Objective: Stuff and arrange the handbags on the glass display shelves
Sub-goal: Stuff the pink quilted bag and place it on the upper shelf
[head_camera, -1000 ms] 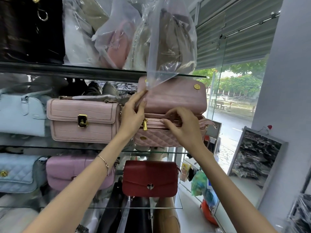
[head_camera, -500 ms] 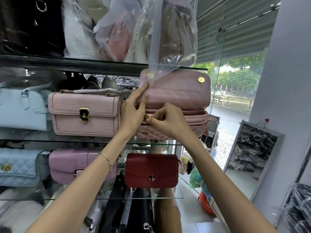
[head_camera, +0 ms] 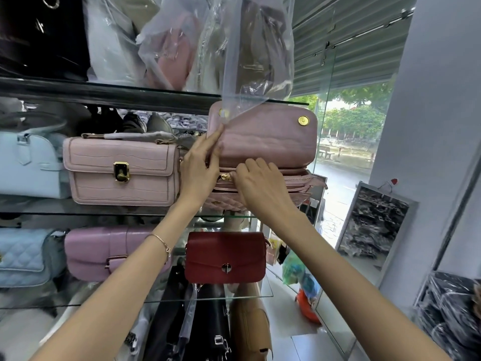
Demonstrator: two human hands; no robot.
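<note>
Backdrop: shop corner with glass display shelves point(head_camera: 109, 212) on the left-hand side and a street window point(head_camera: 351, 131) beyond the right arm.
Task bag: dusty-pink quilted leather handbag point(head_camera: 268, 138) stands on the middle shelf, directly under both hands, with its flap raised upright.
Left hand point(head_camera: 199, 170): fingers stretched upward, pressed flat against the flap's left edge; the palm lies at the bag's left end.
Right hand point(head_camera: 260, 185): knuckles up and fingers curled, tips closed on the gold zip pull point(head_camera: 226, 176) at the left end of the bag's top opening, just beside the left palm.
Bracelet: thin gold bracelet point(head_camera: 162, 242) on the left wrist.
Left of left hand: pale pink croc-embossed handbag with a gold clasp point(head_camera: 119, 173), same shelf, touching the wrist.
Above the hands: clear plastic bag point(head_camera: 257, 48) hangs from the upper shelf, its lower corner overlapping the raised flap.
Below the forearms: red flap handbag with a round silver clasp point(head_camera: 225, 256) between the arms; lilac smooth handbag point(head_camera: 104, 251) partly behind the left forearm.
</note>
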